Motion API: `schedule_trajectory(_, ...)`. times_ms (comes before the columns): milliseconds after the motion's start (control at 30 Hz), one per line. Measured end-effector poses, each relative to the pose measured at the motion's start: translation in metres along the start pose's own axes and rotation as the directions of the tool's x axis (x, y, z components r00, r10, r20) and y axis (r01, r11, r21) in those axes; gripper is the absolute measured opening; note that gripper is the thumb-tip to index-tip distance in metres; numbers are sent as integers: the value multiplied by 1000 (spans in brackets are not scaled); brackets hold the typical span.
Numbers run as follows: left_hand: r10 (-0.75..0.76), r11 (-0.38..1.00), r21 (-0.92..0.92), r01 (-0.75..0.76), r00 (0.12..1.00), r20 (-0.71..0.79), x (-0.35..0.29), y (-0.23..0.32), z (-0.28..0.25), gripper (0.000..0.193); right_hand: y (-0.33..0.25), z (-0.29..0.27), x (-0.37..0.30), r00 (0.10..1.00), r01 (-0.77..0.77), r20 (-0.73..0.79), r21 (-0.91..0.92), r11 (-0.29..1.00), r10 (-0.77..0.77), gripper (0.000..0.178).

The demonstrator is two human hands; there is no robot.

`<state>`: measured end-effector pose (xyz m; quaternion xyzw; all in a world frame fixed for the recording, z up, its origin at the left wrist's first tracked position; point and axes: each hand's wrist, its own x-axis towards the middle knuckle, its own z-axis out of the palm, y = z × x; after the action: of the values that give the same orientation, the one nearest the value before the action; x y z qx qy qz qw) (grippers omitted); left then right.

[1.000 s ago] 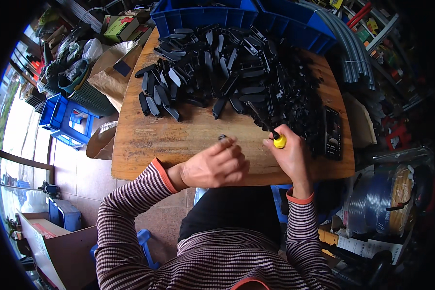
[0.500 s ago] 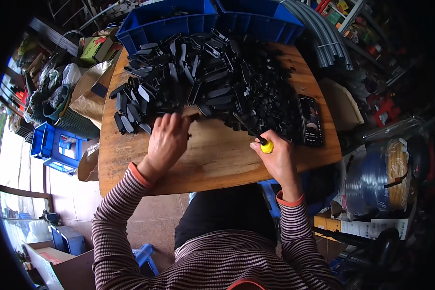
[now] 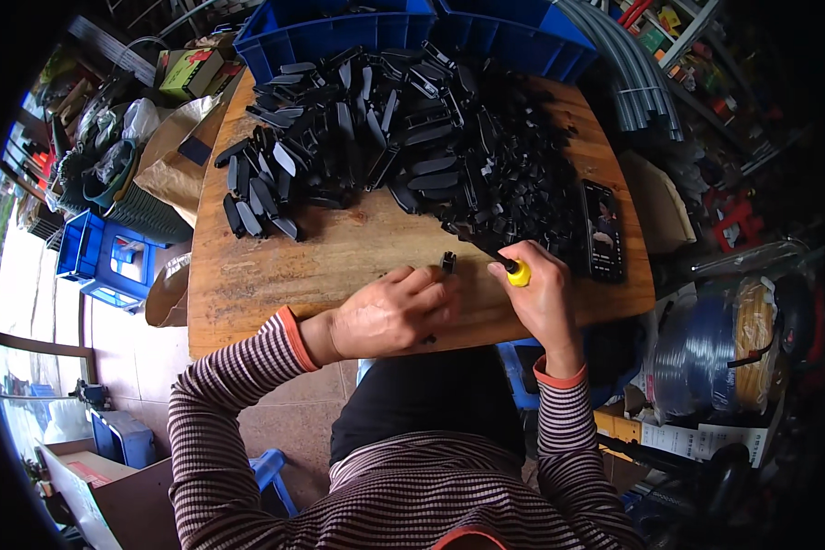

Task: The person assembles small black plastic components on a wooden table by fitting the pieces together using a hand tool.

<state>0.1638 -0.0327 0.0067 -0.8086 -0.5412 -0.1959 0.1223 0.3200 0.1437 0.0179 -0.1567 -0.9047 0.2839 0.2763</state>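
My left hand (image 3: 396,313) is closed low over the near part of the wooden table (image 3: 275,275), its fingers curled and slightly blurred. A black plastic piece (image 3: 448,262) pokes out above those fingers; they cover the rest of it. To the right, my right hand (image 3: 543,289) is wrapped round a screwdriver (image 3: 520,273) with a yellow and black handle. Its dark shaft slants up and left toward the edge of a heap of small black parts (image 3: 532,197). Longer black plastic pieces (image 3: 348,128) lie piled beyond both hands.
Two blue bins (image 3: 339,37) stand along the table's far edge. A phone (image 3: 601,229) with a lit screen lies at the right edge. Grey pipes (image 3: 637,87) run past the far right corner. Brown paper bags (image 3: 176,174) and a blue crate (image 3: 110,257) are left of the table.
My left hand has come from the edge of the pile toward me and to the right, with a black piece in it. My right hand has shifted slightly, still holding the screwdriver.
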Motion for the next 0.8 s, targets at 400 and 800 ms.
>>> schedule_trajectory(400,106,986,128,-106,994,4,1,1,18,23,-10,32,20,980,157,126,-1,988,-156,22)
schedule_trajectory(800,79,993,84,-77,997,-21,-8,-1,13,22,-27,15,42,949,90,287,149,985,-130,6)
